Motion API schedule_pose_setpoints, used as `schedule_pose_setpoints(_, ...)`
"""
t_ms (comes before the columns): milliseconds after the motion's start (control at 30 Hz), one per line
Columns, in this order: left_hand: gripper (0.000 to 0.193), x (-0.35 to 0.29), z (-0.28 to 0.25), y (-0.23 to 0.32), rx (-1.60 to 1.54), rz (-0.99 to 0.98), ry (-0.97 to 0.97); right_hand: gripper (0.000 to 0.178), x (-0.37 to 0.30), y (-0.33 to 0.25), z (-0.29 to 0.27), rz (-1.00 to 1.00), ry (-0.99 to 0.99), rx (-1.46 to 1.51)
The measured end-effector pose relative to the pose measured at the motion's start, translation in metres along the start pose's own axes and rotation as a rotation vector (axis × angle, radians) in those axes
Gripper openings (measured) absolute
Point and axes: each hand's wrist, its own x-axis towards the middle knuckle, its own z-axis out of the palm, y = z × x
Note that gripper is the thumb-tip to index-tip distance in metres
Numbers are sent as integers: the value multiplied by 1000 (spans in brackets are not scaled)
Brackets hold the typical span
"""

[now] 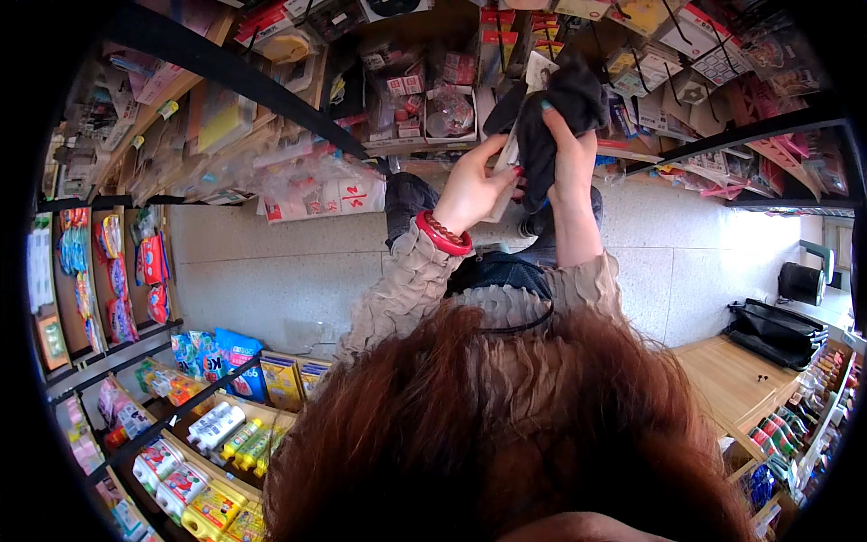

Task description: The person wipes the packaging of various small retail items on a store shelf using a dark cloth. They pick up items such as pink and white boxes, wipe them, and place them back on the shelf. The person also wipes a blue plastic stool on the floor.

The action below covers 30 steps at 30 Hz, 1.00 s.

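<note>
In front of the lower shelf, my right hand [573,164] is closed on a bunched black cloth [564,95], with the thumb lying along its near side. Close beside it on the left, my left hand [477,188] pinches a narrow, pale flat item [498,210] that runs up along the cloth's left side. What this pale item is cannot be made out, as the fingers and cloth cover much of it. A red bangle and a brown braided bracelet circle my left wrist.
Ahead is a shelf with small boxes [405,85] and hanging packets. A white plastic bag [325,200] lies left of my legs. Bottles [217,426] and a blue bag [238,354] fill the lower-left shelves. A wooden counter [722,375] with a black bag [775,332] stands right.
</note>
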Motion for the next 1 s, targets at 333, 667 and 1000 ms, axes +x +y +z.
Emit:
schedule_pose_setpoints(333,42,-4,-2,8,290,87,81,27,0,0,1,39,-34,111)
schedule_pose_setpoints(667,36,-5,-6,7,133,65,1,20,1,5,-16,243,26,382)
schedule_pose_setpoints(1000,34,5,-7,12,99,148,216,27,-14,-15,-5,141,-65,487)
